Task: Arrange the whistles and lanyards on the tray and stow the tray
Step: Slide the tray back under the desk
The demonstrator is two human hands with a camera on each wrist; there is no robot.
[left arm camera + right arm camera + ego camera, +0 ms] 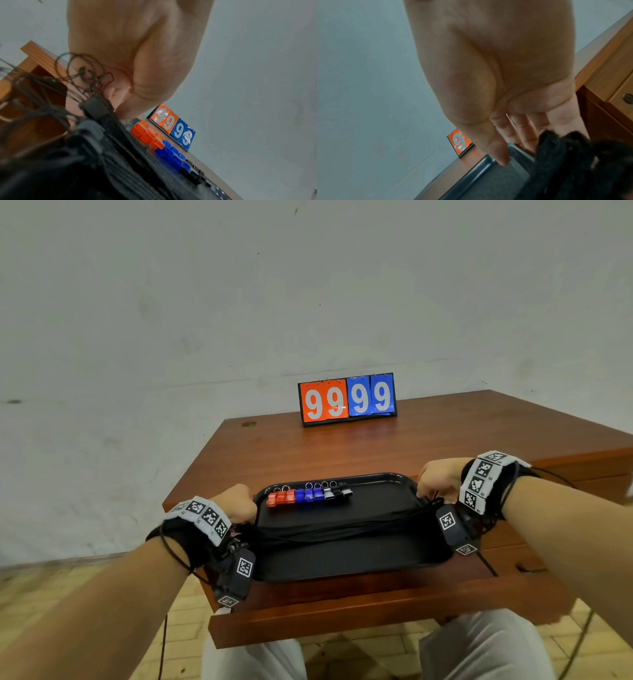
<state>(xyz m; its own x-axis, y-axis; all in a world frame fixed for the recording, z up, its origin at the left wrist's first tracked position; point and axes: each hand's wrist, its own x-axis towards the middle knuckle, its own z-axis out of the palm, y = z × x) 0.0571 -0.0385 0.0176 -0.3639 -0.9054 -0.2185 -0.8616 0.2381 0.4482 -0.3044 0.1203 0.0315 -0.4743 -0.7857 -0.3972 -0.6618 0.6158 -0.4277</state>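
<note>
Black rectangular plastic tray (359, 563), low-rimmed, lying on the reddish-brown wooden table (308, 453) in the lower centre of the head view. On its far left portion, one row of plastic whistles (308, 495) set side by side and touching: three translucent red at the left, three blue in the middle, three black at the right, each with a small metal ring at its far end. Across the tray's middle, a bundle of black cord lanyards (342, 530) laid lengthwise from the left edge to the right. Left hand (238, 505) at the tray's left rim, fingers curled around that edge; right hand (436, 477) at the upper right rim, thumb on the inside of the rim and fingers curled under the edge, as the right wrist view shows. Whether either hand also pinches the lanyard ends cannot be told. Behind the tray, well apart, in the centre of the frame: a flip scoreboard (347, 399) with two orange and two blue cards, all showing 9, standing at the table's far edge before a grey wall (239, 302).
</note>
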